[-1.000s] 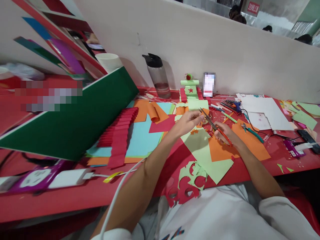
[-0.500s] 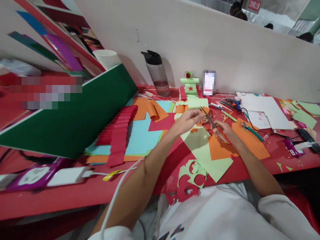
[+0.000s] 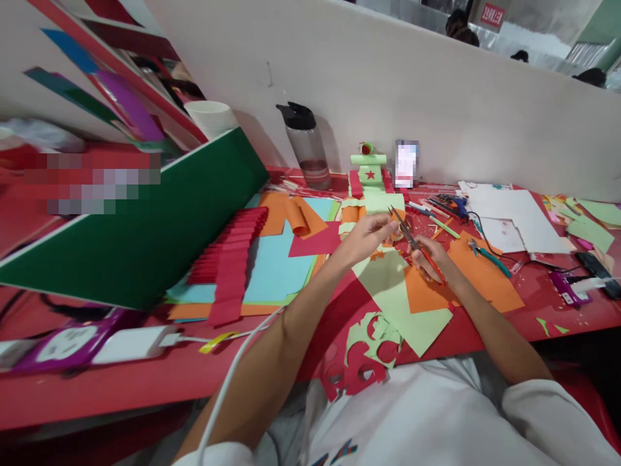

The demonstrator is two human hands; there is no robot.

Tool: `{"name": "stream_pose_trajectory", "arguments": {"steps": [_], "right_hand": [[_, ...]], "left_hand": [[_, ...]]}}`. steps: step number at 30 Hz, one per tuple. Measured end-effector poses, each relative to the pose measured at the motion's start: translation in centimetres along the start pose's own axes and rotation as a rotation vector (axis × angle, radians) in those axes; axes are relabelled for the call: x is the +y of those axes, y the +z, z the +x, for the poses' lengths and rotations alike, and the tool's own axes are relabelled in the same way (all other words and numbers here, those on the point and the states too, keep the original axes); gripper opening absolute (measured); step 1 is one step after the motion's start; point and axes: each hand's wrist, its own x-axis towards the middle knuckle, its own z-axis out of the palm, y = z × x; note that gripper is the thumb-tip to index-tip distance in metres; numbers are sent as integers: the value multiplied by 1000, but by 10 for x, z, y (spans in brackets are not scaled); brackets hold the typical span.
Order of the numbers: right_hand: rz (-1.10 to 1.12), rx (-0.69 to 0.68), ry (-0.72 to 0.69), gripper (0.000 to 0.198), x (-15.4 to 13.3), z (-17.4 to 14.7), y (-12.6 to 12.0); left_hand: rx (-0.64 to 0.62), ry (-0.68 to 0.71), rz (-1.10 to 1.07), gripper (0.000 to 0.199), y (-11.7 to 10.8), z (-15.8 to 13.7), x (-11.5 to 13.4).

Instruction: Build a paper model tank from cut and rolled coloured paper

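Note:
My right hand (image 3: 429,257) is closed around the red-handled scissors (image 3: 406,232), whose blades point up and left, tips slightly apart. Close to those blades, my left hand (image 3: 371,235) has its thumb and fingers pressed together; whatever they pinch is too small to make out. Just behind the hands stands a paper model (image 3: 369,175) of light green, red and orange rolls, with a red star on it. Small orange paper stars (image 3: 377,255) lie below my left hand on a light green sheet (image 3: 388,288). An orange sheet (image 3: 427,294) lies under my right hand.
Green-handled pliers (image 3: 490,254) and a glue gun (image 3: 458,202) lie to the right. A bottle (image 3: 308,152) and a phone (image 3: 406,163) stand by the partition. Leftward are pleated red paper (image 3: 228,259) and a green board (image 3: 160,220). Cut-out scraps (image 3: 371,336) lie at the front edge.
The scissors' tips have parted slightly and the handles have shifted a little in my right hand. My left hand stays nearly still. The whole view has moved very slightly.

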Motion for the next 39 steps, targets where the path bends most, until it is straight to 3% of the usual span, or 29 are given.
{"name": "stream_pose_trajectory", "arguments": {"steps": [31, 39], "right_hand": [[-57, 22, 8, 50, -3, -1, 0], [-51, 91, -1, 48, 2, 0, 0]], "left_hand": [[-11, -3, 7, 42, -3, 1, -9], [105, 34, -137, 37, 11, 0, -5]]}}
